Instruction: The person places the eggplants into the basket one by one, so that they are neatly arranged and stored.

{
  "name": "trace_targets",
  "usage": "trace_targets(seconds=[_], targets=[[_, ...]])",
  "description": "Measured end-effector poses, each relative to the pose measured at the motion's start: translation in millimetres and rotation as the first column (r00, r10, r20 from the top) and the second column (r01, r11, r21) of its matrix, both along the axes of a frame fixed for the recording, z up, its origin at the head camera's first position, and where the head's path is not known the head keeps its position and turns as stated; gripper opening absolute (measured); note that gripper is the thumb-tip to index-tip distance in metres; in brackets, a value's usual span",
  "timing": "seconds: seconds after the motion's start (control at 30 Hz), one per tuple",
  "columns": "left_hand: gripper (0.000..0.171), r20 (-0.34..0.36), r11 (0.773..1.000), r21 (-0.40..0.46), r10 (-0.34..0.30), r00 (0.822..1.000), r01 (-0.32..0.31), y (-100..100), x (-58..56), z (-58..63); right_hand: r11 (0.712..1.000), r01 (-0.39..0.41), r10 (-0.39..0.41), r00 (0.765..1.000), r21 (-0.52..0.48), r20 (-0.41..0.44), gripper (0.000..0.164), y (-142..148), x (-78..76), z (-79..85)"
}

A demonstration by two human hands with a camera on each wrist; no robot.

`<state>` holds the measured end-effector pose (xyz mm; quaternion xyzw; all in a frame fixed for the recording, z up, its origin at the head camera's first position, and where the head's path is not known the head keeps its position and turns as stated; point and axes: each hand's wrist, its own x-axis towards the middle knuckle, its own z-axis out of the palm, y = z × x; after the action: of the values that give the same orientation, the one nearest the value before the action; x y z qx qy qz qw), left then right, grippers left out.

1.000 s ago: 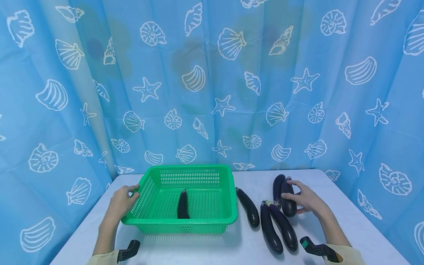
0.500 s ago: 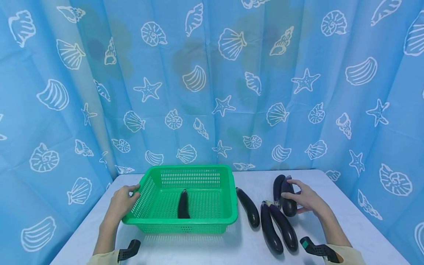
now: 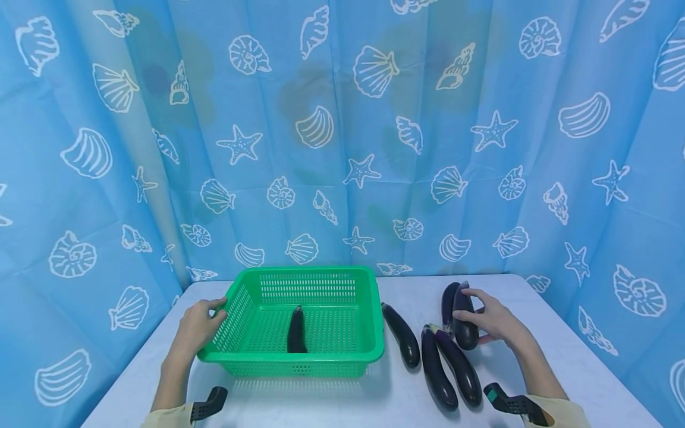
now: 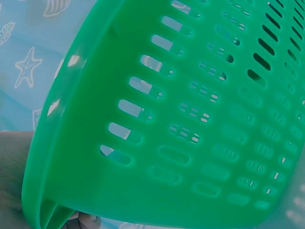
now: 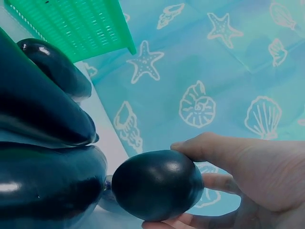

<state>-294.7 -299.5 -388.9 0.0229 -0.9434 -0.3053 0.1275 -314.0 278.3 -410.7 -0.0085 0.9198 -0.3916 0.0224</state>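
My left hand (image 3: 199, 324) holds the left rim of a green plastic basket (image 3: 299, 358), thumb toward the inside; in the left wrist view the basket wall (image 4: 95, 186) hides most of the hand, with fingertips (image 4: 88, 220) showing under the rim. One dark eggplant (image 3: 297, 333) lies inside the basket. On the right side of the table, my right hand (image 3: 493, 318) grips another eggplant (image 3: 465, 327) between thumb and fingers. The right wrist view shows that eggplant (image 5: 157, 186) end-on, with the fingers around its far side. Just left of it lies a further eggplant (image 3: 448, 303), partly covered.
Two eggplants lie side by side near the front, a left one (image 3: 439, 374) and a right one (image 3: 461, 371). Another eggplant (image 3: 401, 336) rests just right of the basket. The white table (image 3: 299, 410) ends at a blue shell-print curtain (image 3: 342, 148).
The eggplant in my right hand has shifted very slightly up and to the left. My left hand and the basket stay in place.
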Motion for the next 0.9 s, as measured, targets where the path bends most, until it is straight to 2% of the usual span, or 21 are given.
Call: trace_targets(seconds=[0.23,0.63,0.9], targets=[[0.044,0.005,1.0,-0.003,0.002,1.0,-0.002,1.1,1.3,1.6,1.0,0.011,-0.011,1.0,0.004,-0.003,0.083,-2.2,1.5,1.8],[0.044,-0.031,1.0,-0.014,-0.01,0.999,0.009,1.0,1.1,1.0,1.0,-0.004,0.005,0.999,0.021,-0.035,0.084,-9.2,9.8,14.5],[0.044,-0.024,1.0,-0.025,-0.006,1.0,0.006,0.7,0.5,0.6,0.999,-0.021,0.023,0.999,0.033,-0.047,0.085,-12.8,11.8,19.6]])
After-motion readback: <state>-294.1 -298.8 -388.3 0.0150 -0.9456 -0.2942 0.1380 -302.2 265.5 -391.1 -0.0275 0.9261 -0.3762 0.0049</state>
